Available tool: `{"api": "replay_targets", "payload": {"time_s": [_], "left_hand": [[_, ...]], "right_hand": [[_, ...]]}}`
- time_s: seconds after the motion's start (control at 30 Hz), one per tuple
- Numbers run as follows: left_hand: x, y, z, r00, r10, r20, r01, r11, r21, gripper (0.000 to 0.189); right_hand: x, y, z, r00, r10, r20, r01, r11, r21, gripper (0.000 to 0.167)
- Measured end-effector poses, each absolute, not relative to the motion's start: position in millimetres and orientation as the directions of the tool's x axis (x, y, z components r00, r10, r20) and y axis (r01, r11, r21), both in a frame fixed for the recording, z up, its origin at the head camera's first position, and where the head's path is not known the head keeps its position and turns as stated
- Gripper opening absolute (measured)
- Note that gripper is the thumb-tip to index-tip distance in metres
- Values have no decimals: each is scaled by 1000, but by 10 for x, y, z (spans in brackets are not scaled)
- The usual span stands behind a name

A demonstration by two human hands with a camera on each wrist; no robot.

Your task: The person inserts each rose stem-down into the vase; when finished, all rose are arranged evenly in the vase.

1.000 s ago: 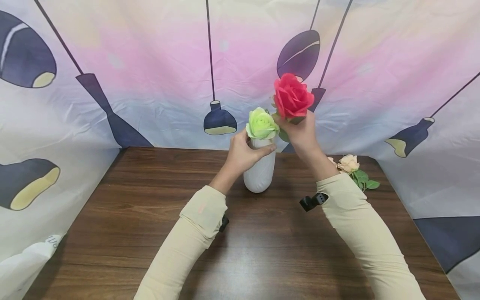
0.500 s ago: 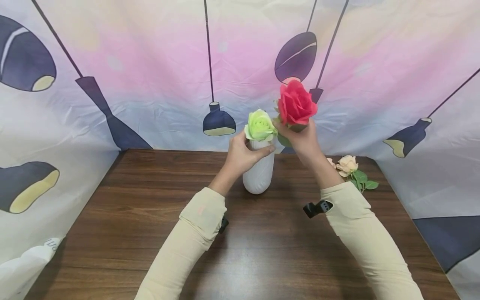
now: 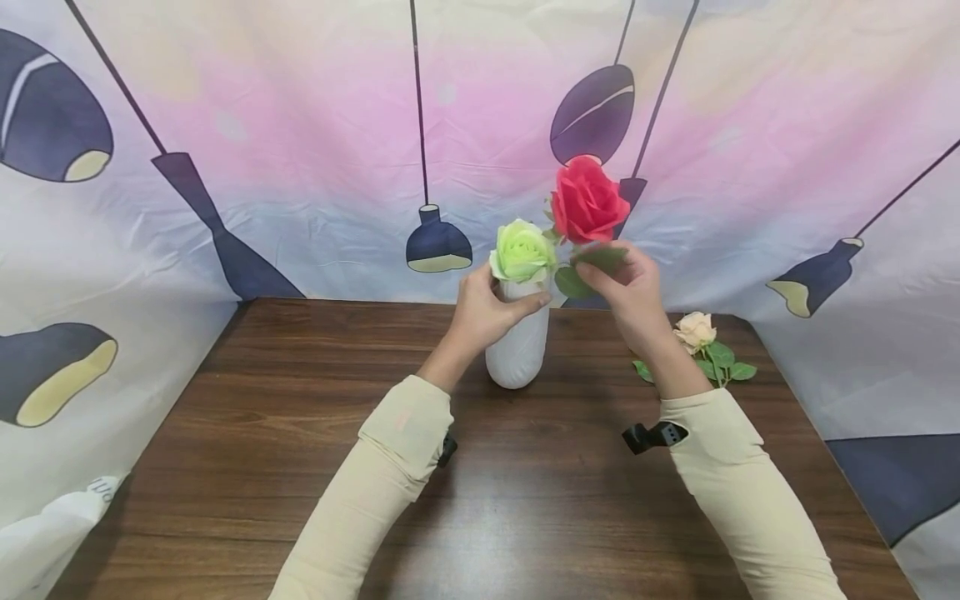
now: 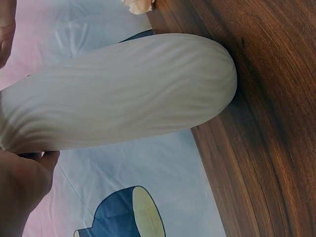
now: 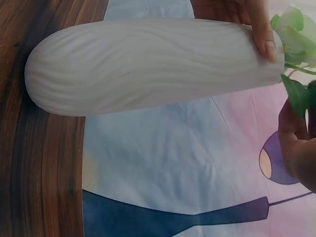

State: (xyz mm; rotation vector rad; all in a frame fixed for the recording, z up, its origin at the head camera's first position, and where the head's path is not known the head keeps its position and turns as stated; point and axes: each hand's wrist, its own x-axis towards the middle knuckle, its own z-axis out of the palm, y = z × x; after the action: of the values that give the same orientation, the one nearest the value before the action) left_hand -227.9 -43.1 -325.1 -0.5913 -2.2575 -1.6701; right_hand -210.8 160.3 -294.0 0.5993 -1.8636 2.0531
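Note:
A white vase (image 3: 516,350) with a wavy ridged surface stands upright on the table; the right wrist view shows its side (image 5: 148,69) and mouth. My left hand (image 3: 491,308) grips it near the top, thumb across the front. A light green rose (image 3: 522,252) sits at the mouth. To its right, a red rose (image 3: 588,200) leans outward, higher up. My right hand (image 3: 633,287) pinches the red rose among its leaves (image 3: 573,282), just below the bloom. A stem reaches the vase mouth in the right wrist view, though the hand hides part of it.
Peach roses (image 3: 696,330) with green leaves lie at the back right of the brown wooden table (image 3: 315,433), partly behind my right forearm. Printed cloth (image 3: 315,167) hangs behind and at both sides. A white plastic bag (image 3: 63,525) is at the left edge.
My right hand has shifted right and slightly down from beneath the red bloom to its leaves, uncovering more of them. The red rose dipped, then rose slightly. My left hand stays on the vase.

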Motion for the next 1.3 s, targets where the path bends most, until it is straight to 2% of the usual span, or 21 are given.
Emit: {"api": "replay_targets", "payload": {"time_s": [0.1, 0.3, 0.7, 0.97, 1.17, 1.3], "left_hand": [[-2275, -426, -3249, -883, 163, 440, 468, 243, 850, 54], [-2277, -423, -3247, -887, 156, 435, 461, 236, 856, 54], [-2279, -420, -3247, -884, 155, 442, 467, 246, 849, 53], [-2270, -411, -3246, -885, 155, 438, 464, 251, 849, 52], [-2276, -414, -3242, -890, 140, 435, 457, 262, 850, 52], [-2280, -420, -3241, -887, 140, 440, 462, 260, 848, 53]], "right_hand": [[-2051, 1667, -2976, -867, -39, 496, -486, -155, -860, 45], [-1938, 1823, -3048, -866, -56, 497, -476, -209, -854, 37], [-1789, 2130, -3231, -864, -119, 488, -470, -153, -869, 36], [-1763, 2499, -3478, -927, -138, 349, -346, -44, -937, 26], [-1794, 2805, -3749, -969, -166, 184, -202, 104, -974, 24], [-1805, 2982, -3943, -988, -137, 78, -97, 144, -985, 19]]}}
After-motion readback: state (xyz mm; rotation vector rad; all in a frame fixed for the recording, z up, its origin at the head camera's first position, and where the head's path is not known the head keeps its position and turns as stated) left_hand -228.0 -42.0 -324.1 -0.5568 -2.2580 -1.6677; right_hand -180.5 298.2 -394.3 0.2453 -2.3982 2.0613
